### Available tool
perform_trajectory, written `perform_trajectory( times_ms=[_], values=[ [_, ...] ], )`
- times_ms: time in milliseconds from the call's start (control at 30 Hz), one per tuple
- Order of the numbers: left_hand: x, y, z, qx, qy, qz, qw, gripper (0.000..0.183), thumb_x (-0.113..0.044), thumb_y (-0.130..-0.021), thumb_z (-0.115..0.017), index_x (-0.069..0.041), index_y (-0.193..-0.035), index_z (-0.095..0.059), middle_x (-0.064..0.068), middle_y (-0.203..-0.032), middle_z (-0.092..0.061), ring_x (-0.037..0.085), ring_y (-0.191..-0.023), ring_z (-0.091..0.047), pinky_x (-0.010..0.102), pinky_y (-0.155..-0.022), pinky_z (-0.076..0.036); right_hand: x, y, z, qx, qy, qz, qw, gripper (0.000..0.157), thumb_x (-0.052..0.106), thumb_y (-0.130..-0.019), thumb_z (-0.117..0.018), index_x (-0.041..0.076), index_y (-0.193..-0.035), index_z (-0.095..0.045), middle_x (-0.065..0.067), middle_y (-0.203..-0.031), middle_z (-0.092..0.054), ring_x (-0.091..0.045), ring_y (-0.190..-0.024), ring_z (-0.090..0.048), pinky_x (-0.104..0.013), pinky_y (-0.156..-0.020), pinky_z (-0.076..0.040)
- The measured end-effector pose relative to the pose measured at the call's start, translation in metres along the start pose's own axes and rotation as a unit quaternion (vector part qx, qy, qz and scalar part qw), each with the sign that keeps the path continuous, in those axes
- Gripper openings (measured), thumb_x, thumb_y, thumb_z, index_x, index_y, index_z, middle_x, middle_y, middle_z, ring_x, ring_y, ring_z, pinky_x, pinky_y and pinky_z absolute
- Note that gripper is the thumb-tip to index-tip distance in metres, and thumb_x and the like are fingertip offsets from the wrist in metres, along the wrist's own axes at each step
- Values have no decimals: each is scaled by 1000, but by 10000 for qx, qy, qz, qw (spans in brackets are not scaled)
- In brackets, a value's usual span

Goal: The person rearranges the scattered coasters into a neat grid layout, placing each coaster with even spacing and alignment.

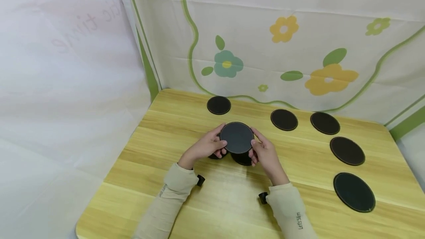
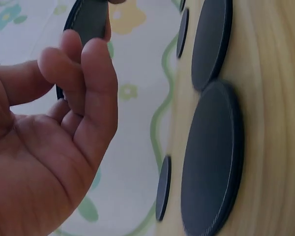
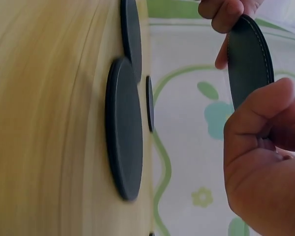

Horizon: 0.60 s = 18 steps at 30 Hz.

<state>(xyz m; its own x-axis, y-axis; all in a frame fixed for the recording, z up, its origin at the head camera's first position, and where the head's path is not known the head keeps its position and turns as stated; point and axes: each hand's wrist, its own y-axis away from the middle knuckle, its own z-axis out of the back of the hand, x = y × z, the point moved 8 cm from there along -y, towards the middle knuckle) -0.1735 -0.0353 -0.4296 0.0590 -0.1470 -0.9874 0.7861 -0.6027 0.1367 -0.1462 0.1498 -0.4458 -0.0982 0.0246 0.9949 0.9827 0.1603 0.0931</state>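
Observation:
A round black coaster (image 1: 237,137) with a stitched rim is held up above the table between both hands. My left hand (image 1: 209,144) pinches its left edge, thumb on the near face. On the opposite edge, my right hand (image 1: 267,154) pinches it the same way. Seen from the left wrist, the held coaster (image 2: 92,22) is partly hidden behind curled fingers. The right wrist view shows the stitching along the coaster's (image 3: 248,64) edge. Below it on the table lie two more coasters, one under its lower edge (image 1: 244,160) and one below my left fingers (image 1: 216,156), both partly covered.
Along the back of the wooden table (image 1: 212,209) lie a coaster at left (image 1: 218,105) and two others, one of them a middle coaster (image 1: 284,120). Two more are on the right, including a near coaster (image 1: 354,192). A flowered cloth (image 1: 252,47) hangs behind the table.

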Motion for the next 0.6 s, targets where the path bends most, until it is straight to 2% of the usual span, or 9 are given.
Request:
perform_trajectory(
  times_ms=[133,233,333,500,600],
  values=[
    [1,-8,-16,-48,-41,99,9999,74,-5,-106,-51,-15,-164,-6,28,-84,-65,30,-61,-57,53,-74,-56,0,5,19,179,100,92,9997,53,19,-110,-45,14,-161,-29,-18,-68,-59,-20,-47,-45,-36,-45,-49],
    [-1,-15,-28,-84,-49,87,9999,75,-5,-106,-53,-16,-164,-7,26,-84,-66,41,-66,-57,60,-78,-53,2,9,32,330,0,148,9993,56,20,-110,-47,9,-161,-27,-14,-67,-60,-15,-47,-47,-32,-46,-50],
    [-3,-22,-39,-104,-46,-12,9999,76,-5,-105,-54,-15,-164,-8,19,-82,-68,39,-65,-60,53,-74,-57,6,13,45,542,-179,202,9982,59,20,-109,-50,7,-161,-24,-11,-67,-62,-13,-48,-51,-32,-47,-51],
    [-7,-29,-57,-164,-74,-70,9998,75,-6,-105,-55,-15,-164,-9,15,-82,-71,20,-58,-61,46,-69,-58,7,20,62,883,-230,266,9955,63,15,-109,-51,7,-162,-19,-5,-69,-65,-14,-50,-55,-34,-50,-55],
    [-3,-34,-69,-215,-163,43,9996,75,-8,-105,-56,-16,-164,-10,13,-79,-71,26,-58,-61,47,-67,-58,5,25,73,1068,-104,269,9939,63,13,-109,-49,6,-162,-17,-7,-70,-66,-15,-50,-57,-36,-51,-56]
  ],
)
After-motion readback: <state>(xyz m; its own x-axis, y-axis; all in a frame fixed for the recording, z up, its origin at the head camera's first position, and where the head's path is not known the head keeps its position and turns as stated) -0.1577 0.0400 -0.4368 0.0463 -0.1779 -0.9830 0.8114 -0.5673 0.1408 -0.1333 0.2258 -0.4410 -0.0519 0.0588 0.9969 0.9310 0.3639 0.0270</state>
